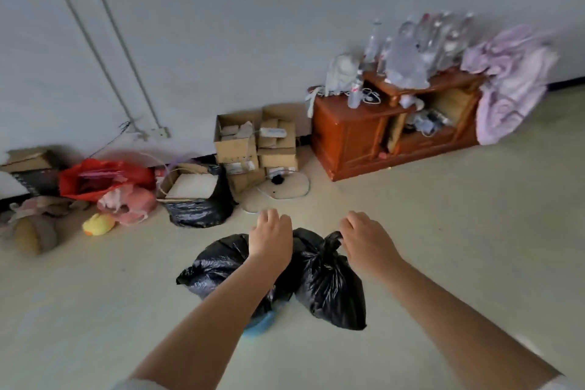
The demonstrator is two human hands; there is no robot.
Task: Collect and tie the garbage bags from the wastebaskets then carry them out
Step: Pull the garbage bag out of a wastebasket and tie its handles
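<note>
Here, two tied black garbage bags sit on the pale floor (443,231), side by side and touching. The left bag (218,263) lies partly under the left forearm, with something blue (258,324) showing at its lower edge. The right bag (329,288) has its knotted neck standing up.

Left hand (270,236): above the left bag, back of hand to camera, fingers bent downward and close together. Whether it grips the plastic cannot be told; the fingertips are hidden.

Right hand (364,239): just beside the right bag's knot, fingers curled down; contact with the knot cannot be told.

Along the wall: a third black bag (202,209) holding flat cardboard, stacked cardboard boxes (253,149), a red bag (101,177), a yellow duck toy (98,224), and a wooden cabinet (357,139) with clear bottles (421,44) on top and lilac cloth (512,82) draped at its right end.
</note>
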